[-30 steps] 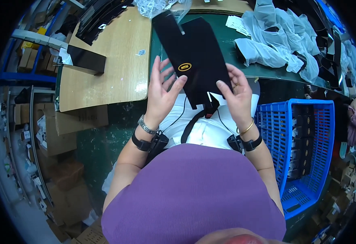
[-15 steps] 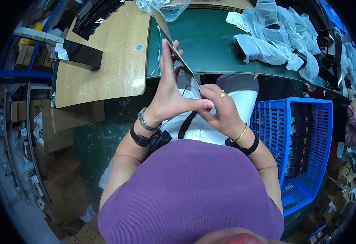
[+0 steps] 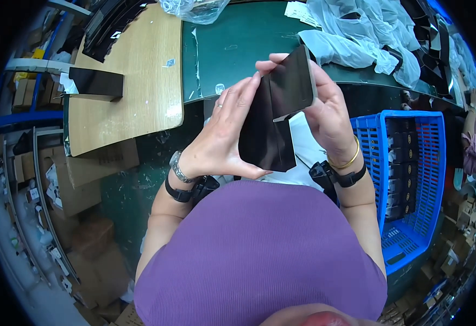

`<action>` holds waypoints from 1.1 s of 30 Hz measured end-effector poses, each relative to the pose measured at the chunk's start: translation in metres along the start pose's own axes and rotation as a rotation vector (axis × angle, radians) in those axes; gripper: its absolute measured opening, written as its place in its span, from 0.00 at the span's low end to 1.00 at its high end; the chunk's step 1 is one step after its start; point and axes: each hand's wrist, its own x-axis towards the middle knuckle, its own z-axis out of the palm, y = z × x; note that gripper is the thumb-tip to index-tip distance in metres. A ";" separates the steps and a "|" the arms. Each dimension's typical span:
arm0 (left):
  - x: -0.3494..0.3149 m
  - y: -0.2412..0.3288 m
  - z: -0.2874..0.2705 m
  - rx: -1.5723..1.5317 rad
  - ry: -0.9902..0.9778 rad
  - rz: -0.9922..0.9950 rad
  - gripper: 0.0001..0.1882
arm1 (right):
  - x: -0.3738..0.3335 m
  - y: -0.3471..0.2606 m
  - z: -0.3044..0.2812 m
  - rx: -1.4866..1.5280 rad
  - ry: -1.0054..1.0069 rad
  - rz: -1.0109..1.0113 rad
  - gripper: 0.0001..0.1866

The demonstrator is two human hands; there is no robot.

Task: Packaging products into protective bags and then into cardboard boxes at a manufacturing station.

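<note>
Over my lap, a glossy black cardboard box is partly folded up, with one panel bent at an angle toward the right. My left hand grips its left side, thumb along the near edge and fingers up along the far part. On the other side, my right hand holds the raised panel, thumb in front and fingers behind it. Some fingertips are hidden behind the cardboard.
A black box stands on the wooden board at left. Crumpled translucent plastic lies on the green table. At right, a blue crate holds several black boxes. Another person's arm shows at far right.
The cardboard went from flat and edge-on, brown side showing, to a bent black shape. My right hand moved up and right onto its panel. The view shifted slightly.
</note>
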 end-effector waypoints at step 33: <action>0.014 0.003 0.008 -0.700 0.522 -0.239 0.39 | -0.021 0.022 0.017 -0.470 0.027 -0.003 0.48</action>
